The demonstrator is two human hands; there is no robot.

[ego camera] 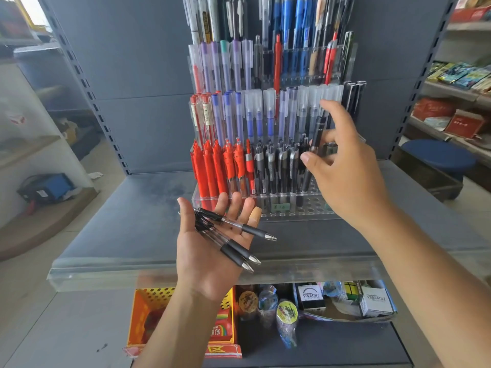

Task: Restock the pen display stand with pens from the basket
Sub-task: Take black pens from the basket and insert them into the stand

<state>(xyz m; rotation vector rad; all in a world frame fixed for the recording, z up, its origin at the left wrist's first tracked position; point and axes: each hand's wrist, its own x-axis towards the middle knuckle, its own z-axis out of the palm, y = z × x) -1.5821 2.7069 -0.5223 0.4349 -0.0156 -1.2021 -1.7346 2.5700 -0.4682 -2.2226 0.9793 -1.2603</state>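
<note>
where black pens (276, 168) crowd, right hand (345, 171) pinches pen (317, 134)

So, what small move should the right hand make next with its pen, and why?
Probably lower the slim black pen that the right hand pinches into a free hole at the right of the lowest tier of the clear acrylic stand. The pen's tip is down there beside the row of black pens, and three more black click pens wait on the open left hand.

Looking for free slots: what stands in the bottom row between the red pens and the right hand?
Head view: upright black and grey pens fill it, from red pens to right hand.
</note>
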